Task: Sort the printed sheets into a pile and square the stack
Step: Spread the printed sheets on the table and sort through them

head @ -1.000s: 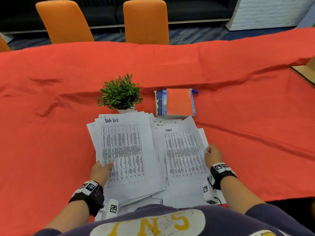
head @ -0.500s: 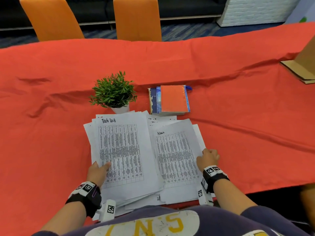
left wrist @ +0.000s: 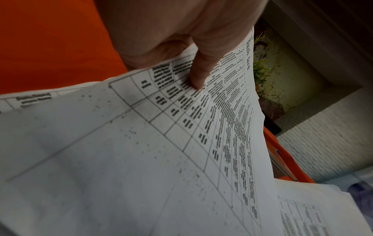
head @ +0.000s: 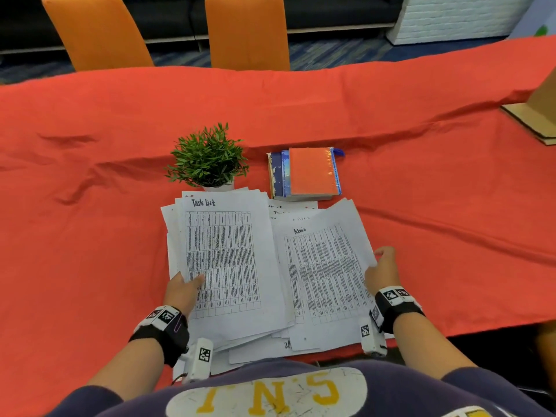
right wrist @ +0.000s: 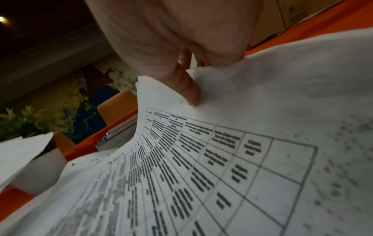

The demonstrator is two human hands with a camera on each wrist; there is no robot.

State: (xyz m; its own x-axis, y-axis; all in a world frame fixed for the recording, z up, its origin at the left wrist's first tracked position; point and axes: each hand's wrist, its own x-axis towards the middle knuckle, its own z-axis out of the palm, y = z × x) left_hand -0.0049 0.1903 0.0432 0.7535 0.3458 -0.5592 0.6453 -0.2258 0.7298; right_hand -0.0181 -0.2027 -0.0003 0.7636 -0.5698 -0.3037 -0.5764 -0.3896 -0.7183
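Observation:
Printed sheets lie in two overlapping piles on the red tablecloth (head: 90,236) near its front edge. The left pile is topped by a "Task List" sheet (head: 225,260), the right pile by an "Admin" sheet (head: 325,272). My left hand (head: 192,281) grips the left pile's left edge, thumb (left wrist: 198,71) on the Task List sheet (left wrist: 141,143), fingers hidden beneath. My right hand (head: 374,263) grips the right pile's right edge, thumb (right wrist: 187,89) on the Admin sheet (right wrist: 222,159). That edge is lifted and curled. More loose sheets stick out under both piles.
A small potted plant (head: 207,159) stands just behind the left pile. A stack of books (head: 307,173) with an orange cover lies behind the right pile. A cardboard box (head: 538,115) sits at the far right. Two orange chairs (head: 99,34) stand beyond the table.
My right hand has drawn the Admin pile leftward against the Task List pile, and its right edge now lifts off the cloth. My left hand has kept its grip in place.

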